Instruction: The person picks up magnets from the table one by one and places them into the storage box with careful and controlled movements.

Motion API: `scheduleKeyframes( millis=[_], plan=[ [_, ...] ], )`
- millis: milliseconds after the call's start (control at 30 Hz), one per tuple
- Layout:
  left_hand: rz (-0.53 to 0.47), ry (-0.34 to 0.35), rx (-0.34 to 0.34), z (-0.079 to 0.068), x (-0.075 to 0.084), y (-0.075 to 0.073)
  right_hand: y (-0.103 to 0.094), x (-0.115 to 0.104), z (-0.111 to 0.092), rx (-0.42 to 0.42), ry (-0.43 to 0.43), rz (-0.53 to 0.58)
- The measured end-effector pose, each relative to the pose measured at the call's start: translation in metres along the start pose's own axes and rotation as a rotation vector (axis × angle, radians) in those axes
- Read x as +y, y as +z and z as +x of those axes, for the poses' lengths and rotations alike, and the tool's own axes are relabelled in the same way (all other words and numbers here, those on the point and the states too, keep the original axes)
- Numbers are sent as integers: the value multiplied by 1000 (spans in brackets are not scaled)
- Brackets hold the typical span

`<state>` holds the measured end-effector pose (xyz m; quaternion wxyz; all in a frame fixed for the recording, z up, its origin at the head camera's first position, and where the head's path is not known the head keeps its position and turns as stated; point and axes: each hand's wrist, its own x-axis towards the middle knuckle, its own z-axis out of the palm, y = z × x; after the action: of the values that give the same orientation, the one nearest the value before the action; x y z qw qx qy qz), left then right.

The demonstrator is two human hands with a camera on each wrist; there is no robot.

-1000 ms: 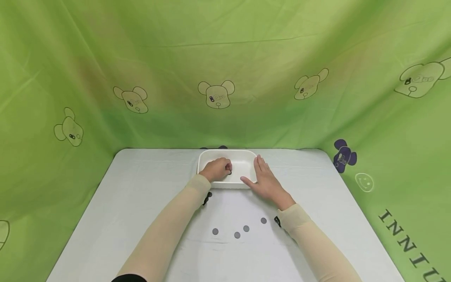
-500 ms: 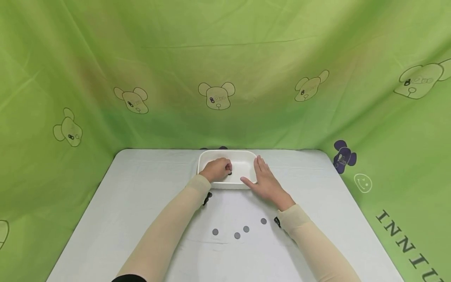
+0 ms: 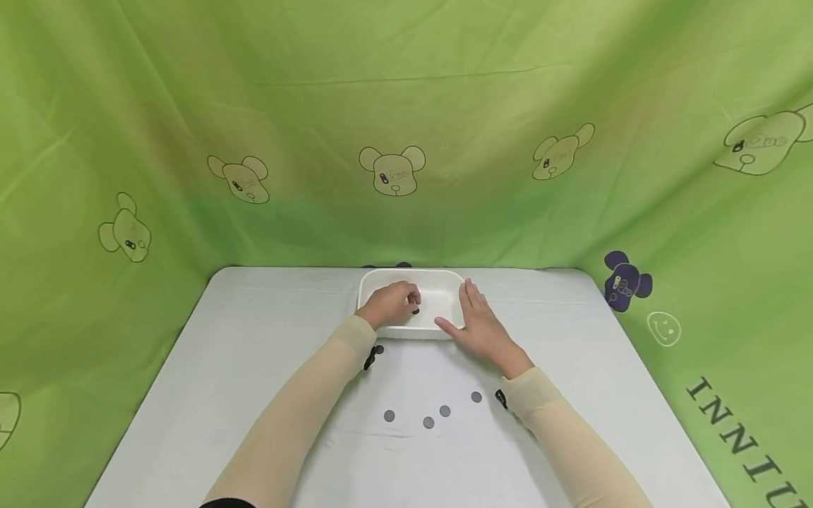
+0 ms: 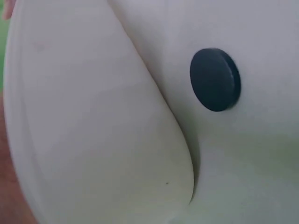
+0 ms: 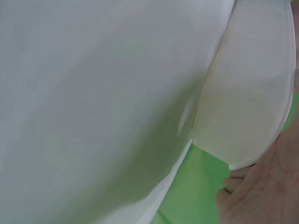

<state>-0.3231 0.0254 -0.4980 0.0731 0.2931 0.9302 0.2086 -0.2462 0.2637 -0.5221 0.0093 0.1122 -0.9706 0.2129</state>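
Note:
A white rectangular tray (image 3: 416, 333) stands near the table's far edge. My left hand (image 3: 386, 303) reaches into it, its fingers loosely bent above a small dark round disc (image 3: 416, 311). That disc appears to lie on the tray floor by the thumb tip; contact is too small to make out. My right hand (image 3: 483, 330) rests against the tray's right end with straight fingers, its thumb over the front rim. In the left wrist view another dark disc (image 4: 215, 79) lies on the cloth beside the tray's outer wall (image 4: 103, 112); the left fingers are outside that view.
Several grey discs, one at front left (image 3: 389, 416) and one at right (image 3: 476, 397), lie scattered on the white-covered table (image 3: 241, 367) between my forearms. A green curtain (image 3: 317, 226) with bear-like drawings encloses the table's back and sides.
The left hand has lifted and drawn back very slightly, while the disc beneath its fingers keeps its place in the tray. The right hand and the tray have not moved.

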Motion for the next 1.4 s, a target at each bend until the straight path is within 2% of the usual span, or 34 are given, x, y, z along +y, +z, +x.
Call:
scheduleKeyframes(
  millis=[400, 767, 1133, 1400],
  plan=[
    [-79, 38, 46, -21, 0, -11, 1, 2, 3, -21, 4, -13],
    [-175, 19, 110, -52, -5, -23, -1, -3, 3, -9, -14, -18],
    [-131, 44, 156, -82, -11, -22, 0, -4, 1, -10, -3, -8],
    [-112, 27, 181, -101, -13, -21, 0, -2, 1, -20, 9, 1]
  ],
)
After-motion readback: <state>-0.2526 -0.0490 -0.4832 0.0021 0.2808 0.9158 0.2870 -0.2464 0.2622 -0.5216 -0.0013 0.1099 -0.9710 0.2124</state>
